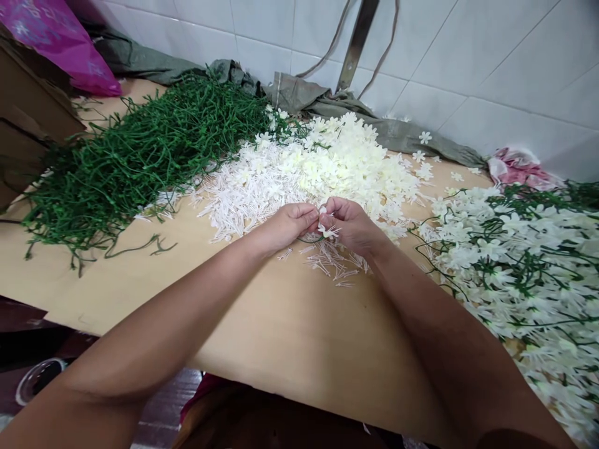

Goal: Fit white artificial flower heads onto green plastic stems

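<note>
My left hand [298, 223] and my right hand [350, 226] meet fingertip to fingertip over the middle of the table, both closed in a pinch. Between them shows a small white artificial flower [329, 232], with a bit of thin green stem below my left fingers. The left fingers appear to grip the stem and the right ones the petals, though the join is partly hidden. Just beyond lies a heap of loose white stamen pieces [243, 190]. Against it rests a pile of cream-white flower heads [349, 156]. A few stray stamens lie under my hands.
A large pile of green plastic stems [154, 143] lies at the left, beside a cardboard box [32, 106] and a pink plastic bag [75, 50]. Assembled white flowers on stems [528, 262] cover the right side. Grey cloth [397, 134] runs along the tiled wall.
</note>
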The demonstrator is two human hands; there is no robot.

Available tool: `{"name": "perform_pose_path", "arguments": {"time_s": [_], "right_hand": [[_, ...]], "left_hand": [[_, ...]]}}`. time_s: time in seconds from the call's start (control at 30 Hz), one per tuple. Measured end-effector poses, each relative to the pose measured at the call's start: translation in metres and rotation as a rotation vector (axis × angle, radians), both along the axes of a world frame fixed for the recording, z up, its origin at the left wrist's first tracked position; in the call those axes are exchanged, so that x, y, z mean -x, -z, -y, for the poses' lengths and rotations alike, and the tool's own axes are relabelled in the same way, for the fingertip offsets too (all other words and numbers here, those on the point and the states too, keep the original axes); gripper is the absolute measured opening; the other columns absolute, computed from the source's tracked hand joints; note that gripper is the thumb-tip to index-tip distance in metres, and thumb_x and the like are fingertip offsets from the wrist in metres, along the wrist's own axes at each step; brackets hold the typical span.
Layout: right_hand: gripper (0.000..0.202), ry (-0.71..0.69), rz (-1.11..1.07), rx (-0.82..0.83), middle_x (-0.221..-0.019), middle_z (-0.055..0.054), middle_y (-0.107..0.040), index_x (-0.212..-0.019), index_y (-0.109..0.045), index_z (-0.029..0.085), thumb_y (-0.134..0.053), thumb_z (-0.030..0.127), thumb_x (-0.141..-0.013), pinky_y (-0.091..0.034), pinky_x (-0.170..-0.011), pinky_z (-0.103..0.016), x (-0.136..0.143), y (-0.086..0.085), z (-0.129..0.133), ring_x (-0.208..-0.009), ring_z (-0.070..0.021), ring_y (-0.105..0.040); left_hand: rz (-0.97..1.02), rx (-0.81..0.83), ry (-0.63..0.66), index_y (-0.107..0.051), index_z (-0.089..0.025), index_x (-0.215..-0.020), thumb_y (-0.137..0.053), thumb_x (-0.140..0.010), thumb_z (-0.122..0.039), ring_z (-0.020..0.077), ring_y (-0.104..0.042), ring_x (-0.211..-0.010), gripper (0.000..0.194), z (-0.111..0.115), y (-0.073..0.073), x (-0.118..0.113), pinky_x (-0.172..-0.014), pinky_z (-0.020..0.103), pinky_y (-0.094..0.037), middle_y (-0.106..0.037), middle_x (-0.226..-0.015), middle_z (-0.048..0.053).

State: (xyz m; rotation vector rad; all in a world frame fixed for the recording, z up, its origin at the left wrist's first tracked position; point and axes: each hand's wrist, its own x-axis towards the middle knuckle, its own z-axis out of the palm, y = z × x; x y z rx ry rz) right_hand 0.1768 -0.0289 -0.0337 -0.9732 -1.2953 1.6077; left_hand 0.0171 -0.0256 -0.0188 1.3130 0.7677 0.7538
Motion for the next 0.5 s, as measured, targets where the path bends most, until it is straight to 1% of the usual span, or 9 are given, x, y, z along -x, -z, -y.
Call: {"name": "perform_pose_path", "arguments": {"time_s": [0.23,0.3,0.37,0.43,0.5], "right_hand": [[0.049,-0.062,0.086,-0.009,-0.050,0.008,-0.047,-0.064,-0.048,0.020,-0.085,0.049,-0.050,-0.029,-0.046,-0.021,-0.002,-0.006,0.002,-0.046,-0.0064,-0.042],[0.051,-0.040,0.103,-0.018,-0.051,0.008,-0.048,-0.063,-0.047,0.019,-0.085,0.050,-0.048,-0.029,-0.046,-0.021,-0.001,-0.007,0.002,-0.047,-0.0063,-0.042],[0.052,0.020,0.101,-0.041,-0.053,0.007,-0.050,-0.063,-0.047,0.019,-0.084,0.052,-0.048,-0.032,-0.048,-0.021,0.001,-0.010,0.002,-0.049,-0.0068,-0.045],[0.051,0.089,0.119,-0.093,-0.055,0.006,-0.051,-0.064,-0.048,0.019,-0.083,0.052,-0.050,-0.036,-0.051,-0.022,0.003,-0.020,0.003,-0.052,-0.0073,-0.048],[0.047,0.143,0.220,-0.185,-0.055,0.005,-0.052,-0.066,-0.050,0.019,-0.082,0.051,-0.053,-0.037,-0.052,-0.023,0.001,-0.038,0.006,-0.052,-0.0077,-0.048]], "left_hand": [[0.073,0.053,0.049,-0.041,-0.016,-0.048,-0.065,-0.079,-0.038,0.0034,-0.030,-0.043,0.045,0.004,-0.005,0.001,-0.049,0.021,-0.032,-0.033,-0.045,-0.007],[0.082,0.065,0.044,-0.041,-0.016,-0.048,-0.065,-0.079,-0.039,0.0029,-0.029,-0.042,0.045,0.004,-0.005,0.000,-0.047,0.021,-0.029,-0.034,-0.044,-0.007],[0.121,0.074,0.021,-0.042,-0.016,-0.050,-0.065,-0.078,-0.040,0.0027,-0.027,-0.041,0.044,0.002,-0.005,-0.003,-0.044,0.020,-0.022,-0.033,-0.043,-0.008],[0.184,0.078,0.003,-0.044,-0.016,-0.054,-0.064,-0.079,-0.041,0.0028,-0.024,-0.040,0.041,0.002,-0.005,-0.006,-0.044,0.020,-0.017,-0.032,-0.043,-0.008],[0.214,0.055,-0.032,-0.048,-0.016,-0.057,-0.060,-0.081,-0.041,0.0036,-0.026,-0.041,0.037,0.002,-0.004,-0.008,-0.044,0.021,-0.018,-0.033,-0.045,-0.007]]}}
